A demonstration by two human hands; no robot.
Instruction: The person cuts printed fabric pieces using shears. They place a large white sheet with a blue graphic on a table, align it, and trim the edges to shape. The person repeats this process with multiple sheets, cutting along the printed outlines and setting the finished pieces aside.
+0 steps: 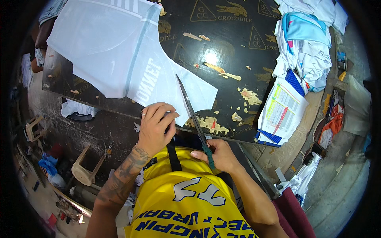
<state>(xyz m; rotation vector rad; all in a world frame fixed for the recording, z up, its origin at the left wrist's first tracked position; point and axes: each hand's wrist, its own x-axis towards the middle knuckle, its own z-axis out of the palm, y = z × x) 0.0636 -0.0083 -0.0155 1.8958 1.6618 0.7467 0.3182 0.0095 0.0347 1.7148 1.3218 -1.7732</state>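
Note:
A white fabric panel (107, 43), cut like a jersey piece with pale lettering and a grey-blue stripe, lies over the near left part of the dark table. My left hand (156, 123) is closed at its near edge, fingers curled over the cloth; the fingertips are partly hidden. In my right hand (218, 154), at the table's front edge, is a pair of long dark scissors (190, 109) with green wrapping on the handle (208, 156). Their blades point away from me, over the narrow right part of the panel, and look closed together.
Glue-like flakes (250, 96) and scraps dot the dark tabletop (222, 43). Printed sheets with a red pen (280, 121) lie at its right edge, below a heap of white and light-blue garments (307, 43). A plastic stool (86, 166) stands on the floor at left.

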